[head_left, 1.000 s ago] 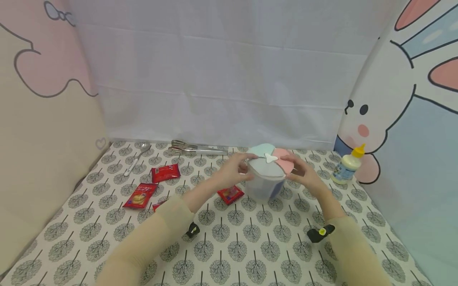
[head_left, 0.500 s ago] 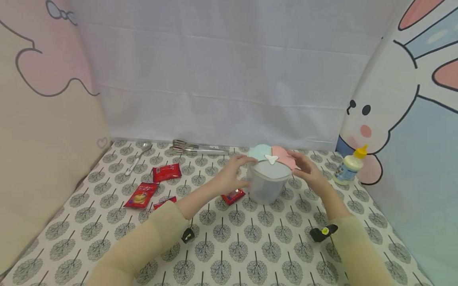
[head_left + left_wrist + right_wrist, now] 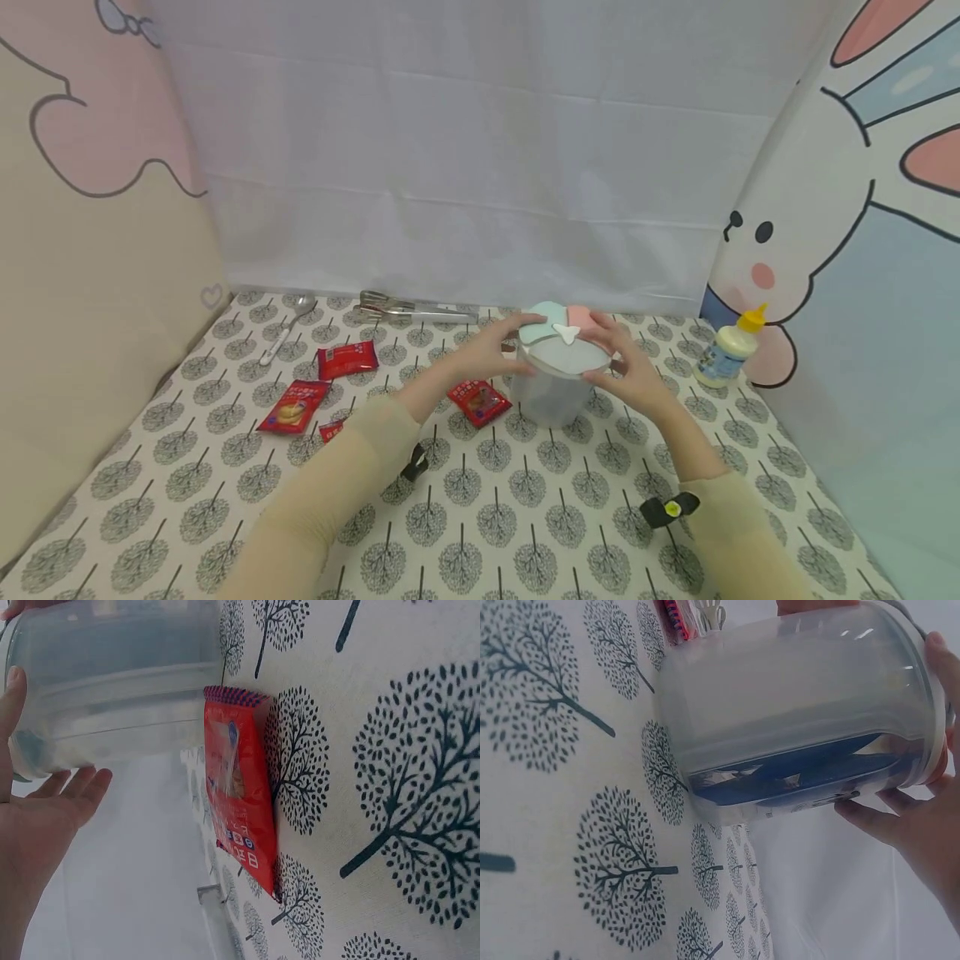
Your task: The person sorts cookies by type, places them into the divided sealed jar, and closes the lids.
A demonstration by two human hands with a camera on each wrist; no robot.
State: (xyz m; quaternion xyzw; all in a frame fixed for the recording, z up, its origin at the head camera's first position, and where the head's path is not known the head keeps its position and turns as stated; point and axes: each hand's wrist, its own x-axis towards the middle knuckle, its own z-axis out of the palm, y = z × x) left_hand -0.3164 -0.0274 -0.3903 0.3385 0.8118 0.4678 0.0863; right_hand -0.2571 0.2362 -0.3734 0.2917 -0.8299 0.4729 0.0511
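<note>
A translucent plastic canister (image 3: pixel 553 404) stands upright on the table, with a mint, pink and white lid (image 3: pixel 573 358) that has a white Y-shaped piece at its centre. My left hand (image 3: pixel 486 354) grips the lid's left edge, its thumb low at the front. On the other side my right hand (image 3: pixel 636 375) holds the right edge, thumb in front and fingers reaching over the pink part. In the right wrist view a dark blue panel (image 3: pixel 787 776) shows on the canister (image 3: pixel 780 697). A red snack packet (image 3: pixel 480 402) lies just left of its base.
More red packets (image 3: pixel 347 359) lie at the left, one partly hidden by my left sleeve. A spoon (image 3: pixel 288 329) and metal tongs (image 3: pixel 420 313) are at the back. A yellow-capped bottle (image 3: pixel 726 352) stands at the far right, near the right-hand cloth wall.
Half a second ago both hands were slightly off the lid; they have closed in on it again. The mint part now reaches further towards the front left.
</note>
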